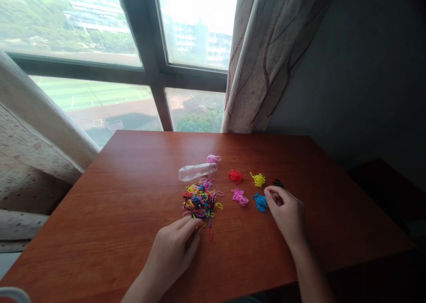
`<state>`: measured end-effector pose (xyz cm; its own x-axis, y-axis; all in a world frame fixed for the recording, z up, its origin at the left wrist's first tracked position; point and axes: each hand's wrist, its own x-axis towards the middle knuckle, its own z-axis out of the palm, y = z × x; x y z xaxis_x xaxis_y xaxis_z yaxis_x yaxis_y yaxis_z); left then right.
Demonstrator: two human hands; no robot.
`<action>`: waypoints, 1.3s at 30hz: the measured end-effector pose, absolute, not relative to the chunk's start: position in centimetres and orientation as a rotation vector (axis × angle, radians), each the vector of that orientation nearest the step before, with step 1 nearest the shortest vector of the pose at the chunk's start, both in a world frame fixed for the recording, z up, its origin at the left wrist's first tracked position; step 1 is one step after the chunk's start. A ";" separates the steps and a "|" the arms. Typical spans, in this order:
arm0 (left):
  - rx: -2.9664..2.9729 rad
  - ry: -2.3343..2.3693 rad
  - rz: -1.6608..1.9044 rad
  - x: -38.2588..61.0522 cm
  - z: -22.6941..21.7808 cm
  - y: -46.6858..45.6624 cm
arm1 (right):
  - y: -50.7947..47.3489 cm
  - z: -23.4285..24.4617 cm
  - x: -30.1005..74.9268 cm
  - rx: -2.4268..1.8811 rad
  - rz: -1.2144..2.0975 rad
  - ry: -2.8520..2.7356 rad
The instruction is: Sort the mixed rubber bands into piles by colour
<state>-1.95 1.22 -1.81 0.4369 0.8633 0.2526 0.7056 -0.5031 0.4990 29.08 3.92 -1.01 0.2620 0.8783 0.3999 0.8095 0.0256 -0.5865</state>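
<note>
A mixed pile of small coloured rubber bands (199, 198) lies in the middle of the wooden table. At its near edge is my left hand (176, 245), fingers bent together; whatever is between the fingertips is too small to tell. My right hand (286, 210) is closed in a pinch just right of the blue rubber bands (260, 202), its fingertips hiding anything they hold. Small heaps of red rubber bands (235, 175), yellow rubber bands (258, 179) and pink rubber bands (240, 197) lie nearby. Black rubber bands (278, 183) show just beyond my right hand.
Behind the mixed pile a clear plastic bottle (197, 172) lies on its side, with a pink cap (213, 158) beyond its neck. One red band (211, 234) lies apart near my left hand. The table (133, 174) reaches a window with curtains (256, 63).
</note>
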 end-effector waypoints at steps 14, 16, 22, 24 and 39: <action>2.505 1.257 0.534 -1.2 -1.2 0.9 | -0.3 -3.1 20.8 -1.568 0.410 -1.904; 2.529 1.276 0.505 -1.1 -1.2 0.9 | -0.2 -3.0 20.9 -1.584 0.439 -1.903; 2.561 1.383 0.405 0.2 -1.1 0.2 | 0.0 -2.9 20.8 -1.602 0.430 -1.912; 2.560 1.410 0.404 0.8 -1.2 -0.1 | 0.0 -2.8 20.8 -1.603 0.427 -1.910; 2.551 1.526 0.502 2.3 0.6 2.6 | -0.6 -2.8 19.6 -1.607 0.370 -1.978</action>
<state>2.26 2.63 0.60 0.4345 0.8743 0.2162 0.8320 -0.4816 0.2755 19.65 -0.60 -2.80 -0.1261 0.9609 0.2464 0.8068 0.2439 -0.5382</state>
